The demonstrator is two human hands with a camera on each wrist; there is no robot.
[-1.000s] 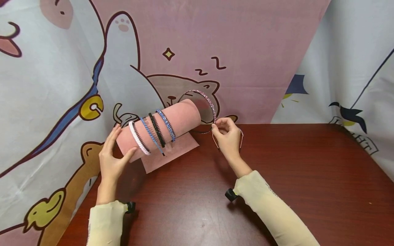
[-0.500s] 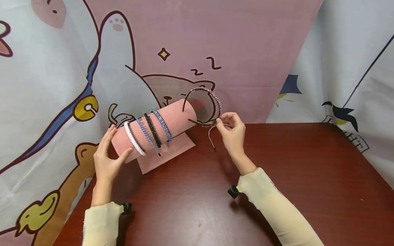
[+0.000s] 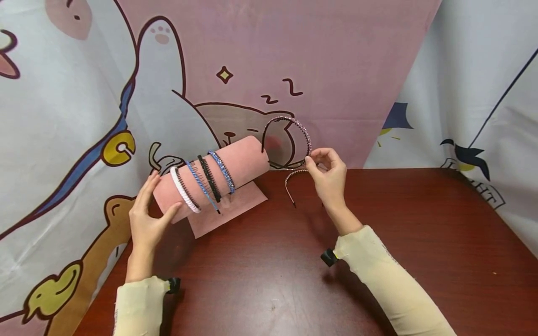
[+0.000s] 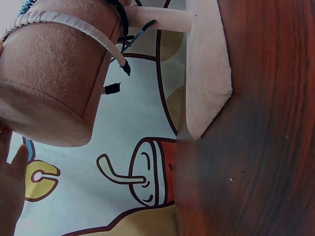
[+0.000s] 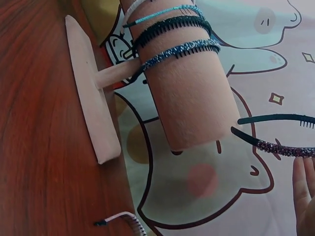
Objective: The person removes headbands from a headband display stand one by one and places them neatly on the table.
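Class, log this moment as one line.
left hand: holds pink roll; right hand: pinches glittery headband near roll's end; on roll: four headbands

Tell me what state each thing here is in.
Base: flat on the table
Pink roll: raised above the base
White headband: on the roll
Thin blue headband: on the roll
Black headband: on the roll
Glittery blue headband: on the roll
Pink glitter headband: off the roll, held
Beaded headband: on the table, partly hidden
Left hand: holding the roll's end
Right hand: pinching the pink glitter headband
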